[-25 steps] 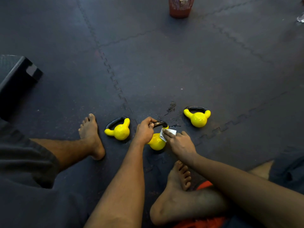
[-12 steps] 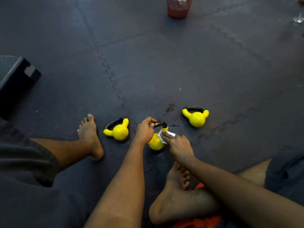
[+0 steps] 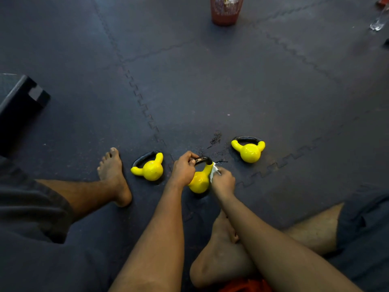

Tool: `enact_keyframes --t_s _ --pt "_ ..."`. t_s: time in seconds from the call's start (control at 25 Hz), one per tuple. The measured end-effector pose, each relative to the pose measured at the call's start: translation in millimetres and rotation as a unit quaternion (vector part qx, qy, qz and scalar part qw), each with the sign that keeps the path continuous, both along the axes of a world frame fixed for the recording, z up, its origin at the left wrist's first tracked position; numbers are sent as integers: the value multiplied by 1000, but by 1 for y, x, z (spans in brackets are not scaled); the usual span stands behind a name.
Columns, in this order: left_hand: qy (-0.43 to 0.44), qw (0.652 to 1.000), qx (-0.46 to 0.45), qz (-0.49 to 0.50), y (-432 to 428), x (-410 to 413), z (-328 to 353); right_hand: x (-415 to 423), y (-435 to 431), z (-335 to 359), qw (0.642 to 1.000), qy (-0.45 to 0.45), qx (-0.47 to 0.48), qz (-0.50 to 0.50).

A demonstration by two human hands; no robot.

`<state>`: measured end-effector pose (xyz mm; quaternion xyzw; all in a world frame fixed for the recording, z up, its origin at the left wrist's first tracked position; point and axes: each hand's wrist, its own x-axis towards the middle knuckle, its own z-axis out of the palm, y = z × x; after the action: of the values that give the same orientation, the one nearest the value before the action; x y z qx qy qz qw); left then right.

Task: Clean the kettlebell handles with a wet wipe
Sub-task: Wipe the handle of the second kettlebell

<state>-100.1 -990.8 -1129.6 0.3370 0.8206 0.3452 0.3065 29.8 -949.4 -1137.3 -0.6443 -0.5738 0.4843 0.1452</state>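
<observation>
Head view: the middle kettlebell [image 3: 200, 181] sits on the floor mat [image 3: 210, 91] just in front of my crossed leg, between the two others, and it looks tipped toward my left. My left hand [image 3: 184, 169] has its fingers curled round the left end of the black handle [image 3: 203, 160]. My right hand [image 3: 224, 182] pinches the wet wipe [image 3: 214, 171], bunched small, against the right horn where the black meets the yellow.

The first risk, as I judge it, is a missed patch. My left hand covers a good part of the grip, and unless I shift it the wipe never reaches there. The second is the wipe itself. It is so crumpled that little of it shows past my fingertips, so it may slip out or only smear.

If my left hand loosens while the bell leans, the bell could roll toward my right foot [image 3: 221, 249], which lies close below my right forearm. Dark wet marks [image 3: 215, 139] on the mat just beyond the handle suggest drips, and a damp grip would make that more likely.

The left kettlebell [image 3: 150, 169] and the right kettlebell [image 3: 249, 151] stand apart on either side, neither one touched by a hand. I cannot tell whether they are clean. A red mesh basket [image 3: 226, 11] stands far off.
</observation>
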Motion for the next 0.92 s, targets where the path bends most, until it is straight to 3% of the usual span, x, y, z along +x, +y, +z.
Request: enact_keyframes --t_s 0.32,0.56,0.76,0.92 --pt "-28 999 11 10 -1 -7 -7 -39 -33 1 998 -58 7 -35" --pt "-59 998 27 16 -10 -13 -10 -40 -7 -12 991 68 -70 -87" --pt "-75 996 38 -8 -16 -17 -9 -31 9 -19 971 193 -143 1" --pt "-87 995 39 -23 -16 -18 -8 -24 16 -17 966 203 -154 37"
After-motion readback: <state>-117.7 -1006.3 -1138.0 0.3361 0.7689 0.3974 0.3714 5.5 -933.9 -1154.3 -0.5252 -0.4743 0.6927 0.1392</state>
